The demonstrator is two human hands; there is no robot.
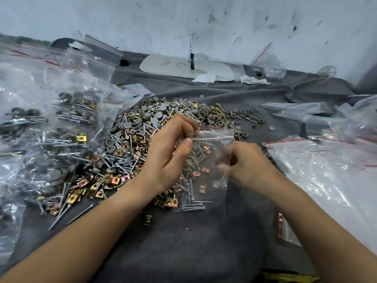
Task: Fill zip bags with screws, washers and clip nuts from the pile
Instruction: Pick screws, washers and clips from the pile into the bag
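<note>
Zip bag (208,160) hangs over the near edge of the pile (142,129), pinched at its top left corner, on the zip strip, by thumb and fingers of the left hand (169,154); the right hand (244,162) is at its right side with fingers curled, too blurred to tell if it grips anything. The film looks thin, soft and slippery, and it will probably sag under the few screws (193,207) at the bottom, so I judge the stiffer strip the best hold. Filled bags (51,119) lie left on the grey cloth (183,242), empty bags (326,170) right.
</note>
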